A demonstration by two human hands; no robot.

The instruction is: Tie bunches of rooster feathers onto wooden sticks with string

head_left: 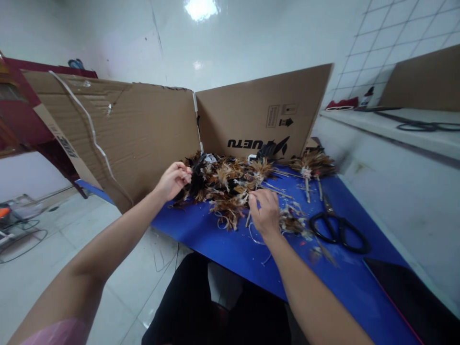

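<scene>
Head view, looking down over a blue bench [230, 249]. A heap of feathers [226, 189] — brown, tan and black, mixed — lies on the bench just in front of an upright cardboard screen [143, 129] folded in two panels, the right panel printed with upside-down lettering. Left hand [173, 180] is raised at the left edge of the heap; its grip is narrow, fingertips pinched on a dark feather [197, 175] that stands up from the pile. Right hand [265, 211] rests palm-down on the near right side of the heap, fingers curled among the tan feathers and loose strands; whether that grip actually holds a feather cannot be told from here, since the fingertips are hidden in the pile. Thin pale loops of thread [257, 239] lie on the bench under and beside the right wrist. To the right, well apart from the heap, a small bundled feather tuft [312, 165] with pale stems lies near the screen's right end. Black-handled scissors [336, 225] lie flat on the bench between that tuft and the near edge, just beside the right hand, blades pointing toward the screen. A white ledge [395, 124] runs along the right, carrying a second pair of scissors [420, 125] — dark, partly blurred.
</scene>
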